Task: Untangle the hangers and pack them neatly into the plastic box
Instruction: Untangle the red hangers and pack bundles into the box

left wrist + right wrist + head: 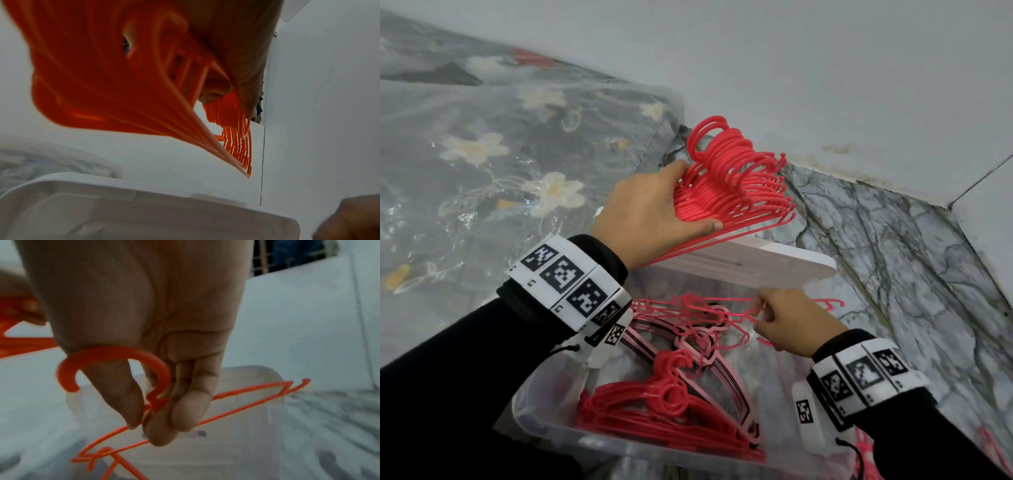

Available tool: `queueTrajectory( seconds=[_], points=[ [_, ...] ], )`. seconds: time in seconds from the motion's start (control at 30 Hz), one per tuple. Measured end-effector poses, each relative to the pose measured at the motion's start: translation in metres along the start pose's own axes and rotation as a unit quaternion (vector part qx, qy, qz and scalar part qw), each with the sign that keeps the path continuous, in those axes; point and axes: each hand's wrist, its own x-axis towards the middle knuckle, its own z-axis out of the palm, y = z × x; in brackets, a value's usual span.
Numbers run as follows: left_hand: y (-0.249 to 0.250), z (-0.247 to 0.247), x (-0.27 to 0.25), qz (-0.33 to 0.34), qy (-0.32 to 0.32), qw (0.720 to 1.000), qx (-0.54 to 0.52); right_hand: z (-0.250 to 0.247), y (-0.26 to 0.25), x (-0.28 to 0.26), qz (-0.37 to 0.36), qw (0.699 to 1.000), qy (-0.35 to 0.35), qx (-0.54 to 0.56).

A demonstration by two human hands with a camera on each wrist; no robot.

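**Hands on hangers above the box**

Left hand [654, 216] wrapped round a thick stacked bundle of coral-red plastic hangers [732, 181], thumb under, fingers over, hooks fanned up toward the grey wall [825, 68]. Bundle held raised above the white plastic lid [774, 263] standing at the far edge of the box. Right hand [787, 322] lower, thumb and fingertips pinching the neck of a single thin coral-red plastic hanger [246, 402], hook curving across the thumb in the right wrist view. Below both, clear plastic storage box [544, 421] holding a neat red stack of hangers [654, 414] at the near side, pale pink hangers [702, 342] behind, loose red ones tangled further back. Floral bedcover under clear plastic [482, 154] to the left, marbled grey floor [911, 257] to the right.
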Motion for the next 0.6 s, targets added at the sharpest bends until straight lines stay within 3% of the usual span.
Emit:
queueTrajectory(
  seconds=[0.07,0.17,0.27,0.33,0.53,0.6],
  points=[
    [0.000,0.000,0.000,0.000,-0.001,1.000,0.000,-0.003,-0.001,0.000,0.033,0.979,-0.021,0.201],
    [0.001,0.000,0.000,-0.001,0.003,1.000,-0.007,-0.010,-0.009,0.002,0.063,0.894,-0.066,0.439],
    [0.001,-0.002,0.000,-0.005,0.009,1.000,-0.011,-0.018,-0.018,0.002,0.030,0.804,-0.108,0.584],
    [0.002,-0.003,0.000,-0.006,0.016,1.000,-0.010,-0.022,-0.021,0.001,-0.008,0.767,-0.128,0.628],
    [-0.001,-0.006,0.002,-0.011,0.025,1.000,-0.015,-0.013,-0.026,-0.002,-0.040,0.757,-0.126,0.639],
    [-0.001,-0.006,0.001,-0.012,0.026,0.999,-0.018,-0.005,-0.026,0.000,-0.030,0.790,-0.084,0.606]
  ],
)
